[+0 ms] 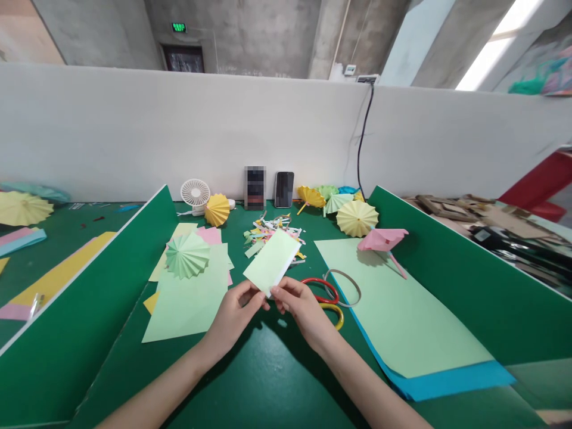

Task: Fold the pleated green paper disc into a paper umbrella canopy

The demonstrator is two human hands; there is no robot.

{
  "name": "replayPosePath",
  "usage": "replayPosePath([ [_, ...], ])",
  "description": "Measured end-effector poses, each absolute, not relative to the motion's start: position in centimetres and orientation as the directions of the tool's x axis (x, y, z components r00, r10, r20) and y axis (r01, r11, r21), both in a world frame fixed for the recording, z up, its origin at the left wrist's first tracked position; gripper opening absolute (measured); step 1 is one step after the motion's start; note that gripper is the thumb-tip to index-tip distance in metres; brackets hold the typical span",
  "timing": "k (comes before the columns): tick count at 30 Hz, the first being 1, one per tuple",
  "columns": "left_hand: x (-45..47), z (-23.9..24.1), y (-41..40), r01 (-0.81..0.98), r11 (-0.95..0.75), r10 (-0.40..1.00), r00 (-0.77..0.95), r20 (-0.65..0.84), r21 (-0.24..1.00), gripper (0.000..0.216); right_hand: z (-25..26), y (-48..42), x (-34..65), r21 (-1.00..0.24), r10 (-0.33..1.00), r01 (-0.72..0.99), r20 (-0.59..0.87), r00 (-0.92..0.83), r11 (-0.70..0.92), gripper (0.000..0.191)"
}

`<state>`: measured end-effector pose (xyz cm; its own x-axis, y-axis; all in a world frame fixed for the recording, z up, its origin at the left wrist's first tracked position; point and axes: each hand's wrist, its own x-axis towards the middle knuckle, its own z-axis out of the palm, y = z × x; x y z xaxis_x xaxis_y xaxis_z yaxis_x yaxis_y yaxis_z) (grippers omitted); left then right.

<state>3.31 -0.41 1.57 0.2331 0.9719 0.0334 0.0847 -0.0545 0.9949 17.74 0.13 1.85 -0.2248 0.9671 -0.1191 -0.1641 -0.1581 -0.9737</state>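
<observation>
Between both hands I hold a folded piece of light green paper (273, 257), raised over the green table and tilted, with a white edge along its right side. My left hand (239, 310) pinches its lower left corner. At the lower right corner, the thumb and fingers of my right hand (301, 307) close on the same paper. Just right of my right hand lie scissors with red and yellow handles (331, 298); their blades are hidden. A roll of tape or ring (351, 286) rests beside them. Behind the paper is a pile of coloured paper scraps (259, 232).
Green sheets (192, 310) with a pleated green paper umbrella (187, 256) lie left. Larger green sheets (402, 322) over blue paper (456, 381) lie right, near pink (382, 239) and yellow (357, 218) paper umbrellas. A fan (195, 193) and phone (284, 189) stand behind. Green dividers (111, 274) flank the table.
</observation>
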Motion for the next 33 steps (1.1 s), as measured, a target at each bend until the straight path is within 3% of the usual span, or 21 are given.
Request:
replayPosePath([
  [7,3.4,1.3,-0.4,0.153,0.022,0.986,0.163,-0.047,0.988,0.016,1.8,0.0,17.4,-0.999,0.982,-0.033,-0.026,-0.189,-0.033,0.025],
  [16,3.4,1.4,-0.5,0.121,-0.001,0.977,0.21,-0.024,0.993,0.015,2.1,-0.1,17.5,-0.999,0.98,-0.028,-0.04,-0.195,-0.046,0.025],
  [22,3.1,1.7,-0.2,0.147,0.041,0.965,0.249,-0.077,0.988,0.022,1.6,0.2,17.6,-0.994,0.974,0.085,0.051,-0.221,0.071,0.023],
  [27,3.2,1.5,-0.2,0.194,0.033,0.987,0.149,-0.063,0.98,0.03,1.4,-0.5,17.4,-0.881,0.948,0.365,0.318,-0.011,0.3,0.007],
  [29,3.2,1.4,-0.3,0.197,0.022,0.994,0.1,-0.042,0.98,0.031,1.7,-0.8,17.3,-0.808,0.917,0.451,0.393,-0.066,0.379,0.006],
  [33,3.4,1.4,-0.7,0.227,-0.02,0.999,0.051,0.009,0.974,0.029,1.9,-1.1,17.2,-0.761,0.905,0.499,0.399,-0.145,0.415,0.012],
])
